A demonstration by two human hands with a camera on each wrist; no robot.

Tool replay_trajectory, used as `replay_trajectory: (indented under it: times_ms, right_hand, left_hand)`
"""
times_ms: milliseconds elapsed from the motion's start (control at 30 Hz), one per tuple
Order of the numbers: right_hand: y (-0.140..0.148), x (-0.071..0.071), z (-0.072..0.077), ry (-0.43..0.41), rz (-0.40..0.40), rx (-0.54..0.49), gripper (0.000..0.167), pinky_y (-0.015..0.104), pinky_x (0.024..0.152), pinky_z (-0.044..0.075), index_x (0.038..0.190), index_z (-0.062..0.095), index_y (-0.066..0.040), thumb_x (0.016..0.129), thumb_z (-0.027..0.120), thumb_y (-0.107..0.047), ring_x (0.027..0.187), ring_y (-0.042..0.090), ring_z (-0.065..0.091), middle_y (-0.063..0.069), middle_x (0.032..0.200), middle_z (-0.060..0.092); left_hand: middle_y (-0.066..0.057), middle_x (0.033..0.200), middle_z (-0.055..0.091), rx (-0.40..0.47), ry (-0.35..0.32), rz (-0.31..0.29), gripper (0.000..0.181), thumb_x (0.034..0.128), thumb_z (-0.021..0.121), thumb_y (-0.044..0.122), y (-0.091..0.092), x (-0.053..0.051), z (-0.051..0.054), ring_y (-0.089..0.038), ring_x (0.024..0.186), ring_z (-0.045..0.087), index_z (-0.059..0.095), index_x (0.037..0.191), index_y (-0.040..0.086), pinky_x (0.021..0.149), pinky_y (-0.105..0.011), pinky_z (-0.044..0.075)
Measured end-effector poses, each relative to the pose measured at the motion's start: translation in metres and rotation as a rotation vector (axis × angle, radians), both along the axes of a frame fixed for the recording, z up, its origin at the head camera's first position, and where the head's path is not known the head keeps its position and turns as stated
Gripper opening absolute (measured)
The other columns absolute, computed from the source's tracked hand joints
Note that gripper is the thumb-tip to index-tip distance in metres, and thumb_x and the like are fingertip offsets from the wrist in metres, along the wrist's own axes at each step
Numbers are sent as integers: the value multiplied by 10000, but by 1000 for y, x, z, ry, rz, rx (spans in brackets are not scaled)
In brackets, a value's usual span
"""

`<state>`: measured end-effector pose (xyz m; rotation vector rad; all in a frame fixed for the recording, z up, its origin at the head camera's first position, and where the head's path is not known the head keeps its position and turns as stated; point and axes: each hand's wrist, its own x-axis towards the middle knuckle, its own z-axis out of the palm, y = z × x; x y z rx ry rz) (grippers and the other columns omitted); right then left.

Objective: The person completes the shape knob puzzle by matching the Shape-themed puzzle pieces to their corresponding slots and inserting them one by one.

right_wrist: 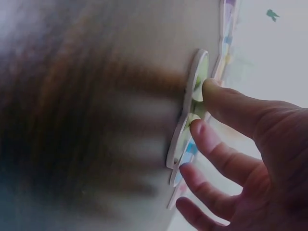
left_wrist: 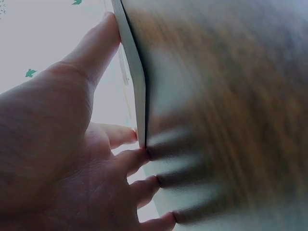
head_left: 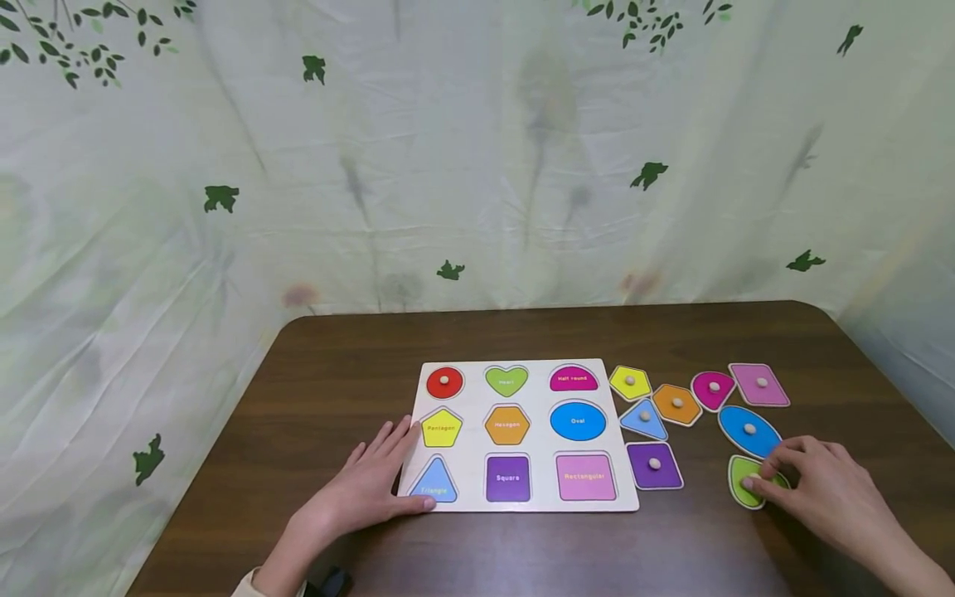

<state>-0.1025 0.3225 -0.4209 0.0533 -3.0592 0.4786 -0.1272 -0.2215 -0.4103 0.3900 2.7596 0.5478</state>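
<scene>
Right hand (head_left: 828,489), head view: thumb and forefinger pinch the green heart piece (head_left: 739,474) near its middle; the grip largely covers its knob. A straight upward lift, judged soundest, would keep the neighbours undisturbed.
Blue oval piece (head_left: 749,431), head view: just beyond the grip, close against the heart; the likeliest thing to be nudged by a sideways drag.
White board (head_left: 470,464), head view: to the left of the grip, well apart, with the purple square piece (head_left: 654,466) and other loose shapes between.
Left hand (head_left: 373,481), left wrist view: fingers extended and spread, thumb along the board's near edge, fingertips at its side; nothing is grasped. Light, even contact should suffice to steady the board.
Fingertips (right_wrist: 206,137), right wrist view: thumb and forefinger meet over the heart, the other fingers loosely bent; keeping these clear of the edge should help.
Heart outline, right wrist view: thin, pale-edged, green-faced, two rounded lobes meeting in a notch beside the grip; whether flat or slightly raised cannot be told.
</scene>
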Motion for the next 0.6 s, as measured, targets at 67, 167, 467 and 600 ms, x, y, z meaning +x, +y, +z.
replay_trajectory:
  times_ms: [67, 167, 467, 600]
  right_hand:
    - [0, 1, -1, 2, -3, -6, 292, 722, 734, 360, 723, 645, -232, 752, 828, -457, 989, 562, 420, 272, 1042, 575]
    - [-1, 2, -4, 37, 14, -23, 266, 703, 737, 368, 708, 639, -244, 745, 846, -408, 990, 541, 429, 253, 1044, 586]
    - [-10, 5, -9, 163, 89, -75, 281, 591, 713, 404, 682, 598, -298, 721, 873, -256, 967, 442, 457, 172, 1007, 606]
    - [-15, 4, -9, 200, 111, -98, 263, 593, 733, 404, 708, 621, -280, 713, 875, -214, 972, 452, 464, 201, 1025, 608]
  left_hand:
    - [-121, 1617, 204, 0, 1, -1, 1089, 742, 741, 637, 0, 0, -1, -376, 1477, 117, 266, 1561, 99, 1102, -683, 126]
    - [-122, 1616, 207, 1, 0, 1, 1087, 740, 744, 633, 0, 0, -1, -377, 1477, 120, 270, 1560, 98, 1103, -682, 127]
    - [-110, 1616, 214, 8, -6, 11, 1088, 735, 747, 635, 0, 2, -1, -371, 1477, 122, 272, 1561, 110, 1105, -678, 128]
    - [-103, 1619, 204, 7, -5, 7, 1091, 741, 742, 637, 0, 1, -2, -365, 1480, 111, 257, 1566, 114, 1107, -675, 124]
